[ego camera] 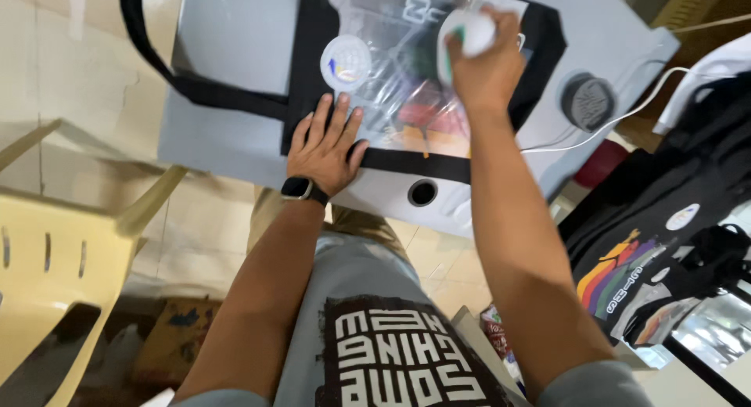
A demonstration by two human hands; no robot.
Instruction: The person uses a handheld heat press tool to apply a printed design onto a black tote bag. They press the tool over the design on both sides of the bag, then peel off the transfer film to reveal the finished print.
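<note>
Nearest the camera: grey shirt point(368, 297) with a dark printed patch, both forearms reaching out over it. Left hand point(325, 145) lies flat, fingers spread, palm down on the black edge of the tote bag point(309, 78); black smartwatch point(301, 189) on that wrist. Hand is open, grips nothing, just presses the fabric. Right hand point(485, 63) is farther out and closed around a small white handheld iron point(469, 33), which sits on the clear plastic sheet point(391, 70) covering the bag's print area; red and orange artwork shows through the film. Hands are apart, left near the bag's close edge, right toward the far right side. A round white sticker point(346, 63) lies on the film just beyond the left fingertips. Bag rests on a grey table point(235, 141), black strap looping off left. Round hole in the near table edge point(422, 192). White cable point(626, 113) runs right, past a dark round disc point(588, 102). Yellow plastic chair point(62, 250) at left, black printed shirts point(665, 243) piled at right.
</note>
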